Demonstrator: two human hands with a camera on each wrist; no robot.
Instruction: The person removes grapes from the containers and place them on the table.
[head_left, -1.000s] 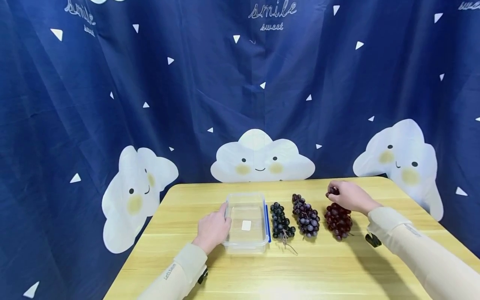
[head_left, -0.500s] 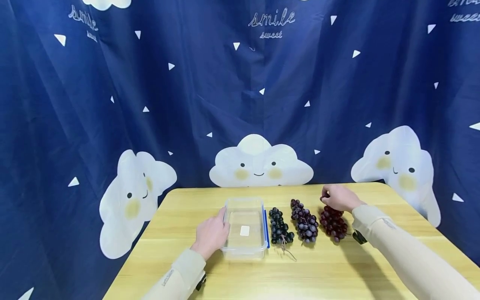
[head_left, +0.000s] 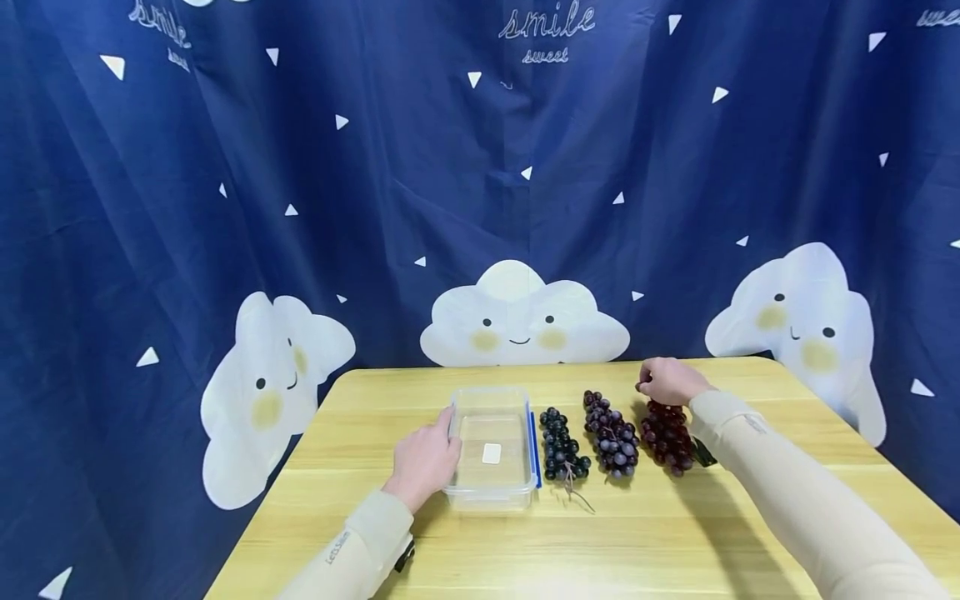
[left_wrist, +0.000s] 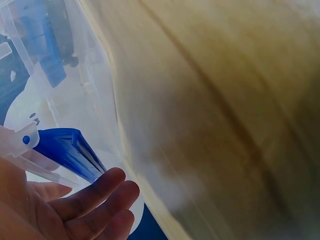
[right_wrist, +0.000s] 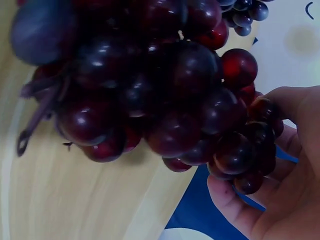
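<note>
A clear plastic container (head_left: 491, 490) with blue side latches stands on the table. My left hand (head_left: 426, 458) grips its left side, with the index finger along the rim. In the left wrist view the fingers (left_wrist: 107, 200) lie by a hanging blue latch (left_wrist: 70, 150). My right hand (head_left: 673, 382) holds the far, narrow end of a bunch of dark red grapes (head_left: 667, 437). In the right wrist view, thumb and fingers (right_wrist: 232, 202) curl round that tip of the grape bunch (right_wrist: 175, 132). The bunch's thick end points toward me.
Right of the container lie a bunch of black grapes (head_left: 558, 446) with a bare stem and a bunch of purple grapes (head_left: 611, 433). The wooden table (head_left: 570, 550) ends at a dark blue curtain (head_left: 450, 208) with cloud prints.
My right hand has shifted a little to the left, and the red grape bunch has moved slightly left with it. My left hand stays at the container.
</note>
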